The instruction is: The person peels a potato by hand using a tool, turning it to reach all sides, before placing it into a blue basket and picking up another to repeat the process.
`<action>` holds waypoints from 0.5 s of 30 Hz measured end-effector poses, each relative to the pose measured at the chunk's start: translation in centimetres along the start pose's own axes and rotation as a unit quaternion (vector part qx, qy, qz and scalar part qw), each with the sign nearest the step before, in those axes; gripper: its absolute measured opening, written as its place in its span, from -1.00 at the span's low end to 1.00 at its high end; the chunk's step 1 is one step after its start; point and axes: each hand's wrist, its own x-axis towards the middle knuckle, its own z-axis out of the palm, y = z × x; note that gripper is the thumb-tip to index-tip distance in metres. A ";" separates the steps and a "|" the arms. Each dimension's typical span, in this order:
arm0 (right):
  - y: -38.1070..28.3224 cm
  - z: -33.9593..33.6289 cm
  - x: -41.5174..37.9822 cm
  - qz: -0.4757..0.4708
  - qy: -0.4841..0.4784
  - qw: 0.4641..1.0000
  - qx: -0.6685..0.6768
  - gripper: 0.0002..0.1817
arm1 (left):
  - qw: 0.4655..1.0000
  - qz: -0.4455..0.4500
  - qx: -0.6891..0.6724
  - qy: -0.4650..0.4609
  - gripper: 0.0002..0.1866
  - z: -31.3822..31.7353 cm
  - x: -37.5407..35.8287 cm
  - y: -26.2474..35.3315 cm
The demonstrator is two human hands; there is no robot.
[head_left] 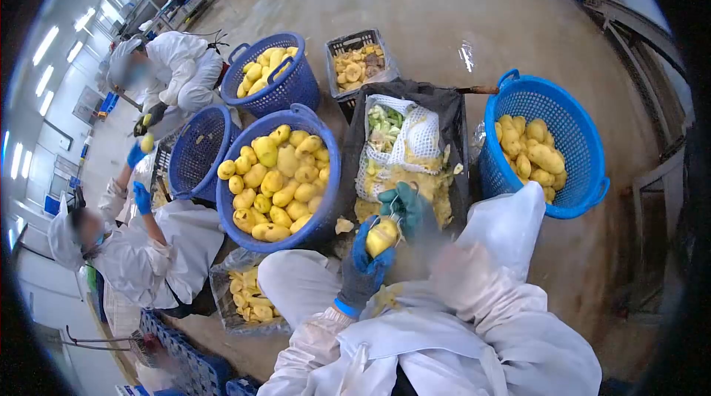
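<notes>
At 9 o'clock from my work, a co-worker (137,255) sits in white. At 8, a crate (224,294) holds yellow cuttings; at 10, a tub (332,207) is heaped with yellow produce. My left hand (363,268), gloved, has its fingers closed around a yellow piece (382,239), located in front of my apron. At 1, adjoining, my gloved right hand (412,211) is curled on a thin metal tool (401,231) beside the piece. A tray (453,125) at 12 carries scraps; a blue basket (585,144) at 2 contains more produce.
</notes>
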 end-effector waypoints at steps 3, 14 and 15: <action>3.2 -5.2 5.8 -0.024 -0.032 0.980 0.195 -0.62 | 0.999 -0.014 0.021 -0.022 -0.38 -0.3 -0.5 0.2; -0.1 -4.2 1.9 -0.133 0.045 0.990 -0.014 -0.64 | 0.958 -0.160 -0.238 -0.010 -0.44 0.1 -1.4 -0.9; -0.3 -3.7 2.2 -0.153 0.008 0.988 -0.013 -0.64 | 0.930 -0.199 -0.308 -0.018 -0.44 0.1 -0.5 -0.1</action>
